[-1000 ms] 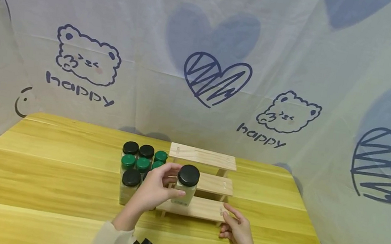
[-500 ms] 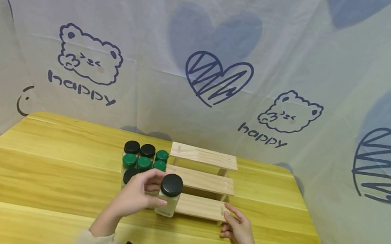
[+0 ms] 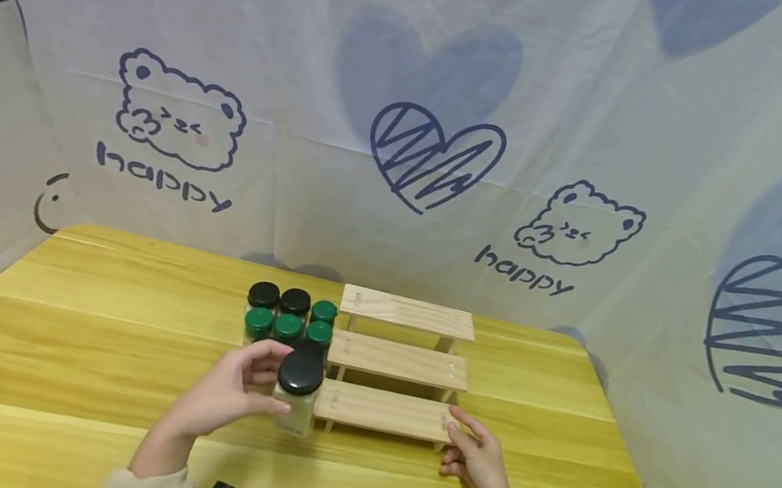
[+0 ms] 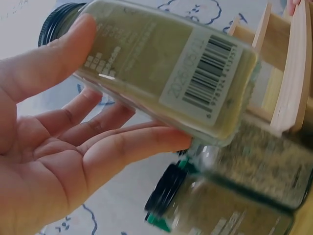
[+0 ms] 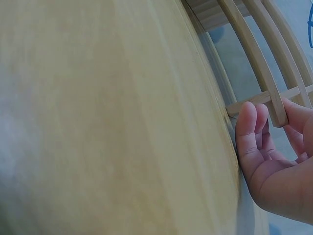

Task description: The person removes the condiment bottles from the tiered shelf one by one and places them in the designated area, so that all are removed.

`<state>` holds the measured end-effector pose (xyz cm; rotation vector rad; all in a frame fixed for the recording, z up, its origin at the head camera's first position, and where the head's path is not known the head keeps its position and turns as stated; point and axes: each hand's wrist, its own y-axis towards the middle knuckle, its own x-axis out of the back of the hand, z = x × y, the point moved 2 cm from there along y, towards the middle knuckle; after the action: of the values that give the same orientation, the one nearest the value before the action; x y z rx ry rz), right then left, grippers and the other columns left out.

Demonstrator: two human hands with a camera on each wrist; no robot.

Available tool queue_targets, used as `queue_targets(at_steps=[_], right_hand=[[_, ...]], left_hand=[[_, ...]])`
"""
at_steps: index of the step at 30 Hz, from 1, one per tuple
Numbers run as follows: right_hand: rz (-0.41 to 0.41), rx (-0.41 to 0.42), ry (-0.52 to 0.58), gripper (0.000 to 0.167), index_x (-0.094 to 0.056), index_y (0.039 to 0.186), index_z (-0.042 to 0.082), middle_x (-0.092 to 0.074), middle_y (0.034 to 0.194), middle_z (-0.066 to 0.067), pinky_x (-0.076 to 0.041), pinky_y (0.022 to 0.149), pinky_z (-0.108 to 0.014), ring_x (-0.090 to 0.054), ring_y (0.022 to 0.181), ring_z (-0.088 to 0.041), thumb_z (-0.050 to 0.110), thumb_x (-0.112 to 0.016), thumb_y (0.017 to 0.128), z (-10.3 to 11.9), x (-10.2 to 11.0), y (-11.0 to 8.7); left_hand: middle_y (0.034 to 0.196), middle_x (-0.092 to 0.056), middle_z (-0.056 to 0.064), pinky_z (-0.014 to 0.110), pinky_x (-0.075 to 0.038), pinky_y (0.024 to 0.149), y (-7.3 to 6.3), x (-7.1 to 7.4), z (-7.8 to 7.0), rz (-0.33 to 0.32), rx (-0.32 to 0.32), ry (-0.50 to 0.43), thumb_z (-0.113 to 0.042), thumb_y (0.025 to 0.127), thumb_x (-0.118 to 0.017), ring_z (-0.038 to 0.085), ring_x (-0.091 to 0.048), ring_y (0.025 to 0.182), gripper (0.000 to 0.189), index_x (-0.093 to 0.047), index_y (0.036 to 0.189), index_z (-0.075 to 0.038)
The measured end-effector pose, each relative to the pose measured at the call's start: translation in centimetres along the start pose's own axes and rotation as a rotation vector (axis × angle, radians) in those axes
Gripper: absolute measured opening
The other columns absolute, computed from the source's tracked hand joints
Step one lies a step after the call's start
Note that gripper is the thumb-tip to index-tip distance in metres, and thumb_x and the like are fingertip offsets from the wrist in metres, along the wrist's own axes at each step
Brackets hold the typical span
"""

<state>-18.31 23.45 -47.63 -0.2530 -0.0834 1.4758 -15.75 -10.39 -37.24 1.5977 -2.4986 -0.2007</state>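
My left hand (image 3: 216, 397) holds a clear glass spice jar (image 3: 295, 409) with a black lid and pale contents, just left of the wooden tiered rack (image 3: 388, 412). In the left wrist view, the thumb presses one side of this jar (image 4: 142, 63) and fingers support the other; a barcode label faces the camera. At the rack's lowest tier, my right hand (image 3: 482, 464) grips the right end, thumb and fingers on either side of the board in the right wrist view. Behind the held jar stand several jars with green lids (image 3: 288, 325) and black lids (image 3: 264, 294), some partly hidden.
The rack has three stepped boards, its top one (image 3: 407, 312) at the back. All stand on a yellow wood-grain table (image 3: 77, 366). A white cloth (image 3: 298, 154) printed with hearts and bears hangs behind and beside the table.
My left hand has carried the jar leftward and toward me, from over the lowest tier to beside the rack's left end. My right hand has stayed at the rack's right end.
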Motion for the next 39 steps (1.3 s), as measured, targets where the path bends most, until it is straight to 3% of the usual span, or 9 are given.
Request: queue_targets(at_steps=[5, 10, 13, 17, 19, 23, 27, 32, 39], right_hand=[[0.011, 0.012, 0.002, 0.044, -0.042, 0.128, -0.005, -0.052, 0.056, -0.004, -0.050, 0.043, -0.024, -0.050, 0.044, -0.009, 0.004, -0.055, 0.087, 0.1, 0.0, -0.1], [0.005, -0.001, 0.010, 0.043, -0.043, 0.128, -0.004, -0.052, 0.056, -0.004, -0.050, 0.043, -0.024, -0.050, 0.044, -0.009, 0.003, -0.055, 0.087, 0.2, 0.0, 0.0], [-0.005, -0.006, 0.004, 0.043, -0.044, 0.128, -0.003, -0.052, 0.055, -0.004, -0.050, 0.043, -0.025, -0.050, 0.044, -0.009, 0.003, -0.054, 0.087, 0.2, 0.1, 0.1], [-0.013, -0.007, -0.005, 0.042, -0.044, 0.128, -0.003, -0.052, 0.054, -0.004, -0.050, 0.043, -0.025, -0.049, 0.043, -0.009, 0.003, -0.054, 0.087, 0.2, 0.0, 0.1], [-0.014, -0.007, -0.005, 0.042, -0.044, 0.128, -0.003, -0.052, 0.054, -0.004, -0.050, 0.043, -0.025, -0.049, 0.043, -0.009, 0.003, -0.054, 0.087, 0.2, 0.0, 0.0], [-0.010, -0.007, -0.011, 0.042, -0.044, 0.128, -0.003, -0.052, 0.054, -0.004, -0.050, 0.044, -0.025, -0.050, 0.044, -0.009, 0.004, -0.055, 0.087, 0.3, 0.0, 0.0], [-0.006, -0.005, -0.027, 0.044, -0.044, 0.128, -0.004, -0.052, 0.054, -0.004, -0.051, 0.044, -0.025, -0.050, 0.045, -0.010, 0.006, -0.057, 0.087, 0.2, 0.0, -0.1], [-0.010, -0.003, -0.011, 0.045, -0.044, 0.127, -0.003, -0.053, 0.055, -0.004, -0.050, 0.044, -0.025, -0.050, 0.044, -0.009, 0.006, -0.058, 0.086, 0.0, 0.0, 0.0], [-0.004, 0.000, 0.003, 0.044, -0.044, 0.127, -0.004, -0.053, 0.055, -0.004, -0.050, 0.044, -0.025, -0.050, 0.044, -0.010, 0.006, -0.058, 0.086, 0.0, -0.1, -0.1]], left_hand=[[0.104, -0.056, 0.020, 0.033, -0.053, 0.069, -0.7, 1.4, 0.3, 0.005, -0.020, -0.005, 0.006, 0.071, -0.069, 0.018, -0.061, 0.090, 0.051, -0.044, 0.115, 0.014], [0.103, -0.059, 0.006, 0.032, -0.053, 0.070, -1.8, 2.9, 0.6, 0.010, -0.076, -0.027, 0.007, 0.072, -0.067, 0.016, -0.061, 0.091, 0.050, -0.041, 0.114, 0.017], [0.103, -0.060, -0.001, 0.031, -0.052, 0.071, -2.4, 3.9, 0.8, 0.018, -0.103, -0.033, 0.009, 0.074, -0.065, 0.015, -0.061, 0.092, 0.045, -0.047, 0.115, 0.009], [0.104, -0.060, -0.005, 0.029, -0.052, 0.071, -3.1, 5.2, 1.2, 0.023, -0.130, -0.034, 0.011, 0.075, -0.063, 0.015, -0.060, 0.093, 0.045, -0.054, 0.113, -0.011], [0.104, -0.060, -0.005, 0.029, -0.052, 0.070, -3.4, 5.8, 1.4, 0.007, -0.130, -0.025, 0.011, 0.074, -0.063, 0.015, -0.060, 0.092, 0.046, -0.055, 0.112, -0.014], [0.101, -0.058, -0.003, 0.028, -0.052, 0.071, -3.7, 7.0, 2.0, -0.085, -0.040, 0.042, 0.007, 0.073, -0.066, 0.012, -0.059, 0.090, 0.042, -0.052, 0.112, -0.002], [0.105, -0.052, 0.010, 0.030, -0.052, 0.070, -3.4, 7.8, 2.7, -0.155, 0.070, 0.089, 0.004, 0.073, -0.068, 0.014, -0.059, 0.089, 0.050, -0.042, 0.116, 0.012], [0.115, -0.043, 0.028, 0.029, -0.051, 0.073, -2.6, 8.3, 3.4, -0.196, 0.129, 0.103, 0.006, 0.074, -0.066, 0.032, -0.056, 0.097, 0.053, -0.037, 0.118, 0.015], [0.118, -0.042, 0.029, 0.045, -0.043, 0.088, -2.0, 8.8, 4.8, -0.213, 0.178, 0.170, 0.006, 0.074, -0.067, 0.047, -0.043, 0.108, 0.054, -0.038, 0.119, 0.013]])
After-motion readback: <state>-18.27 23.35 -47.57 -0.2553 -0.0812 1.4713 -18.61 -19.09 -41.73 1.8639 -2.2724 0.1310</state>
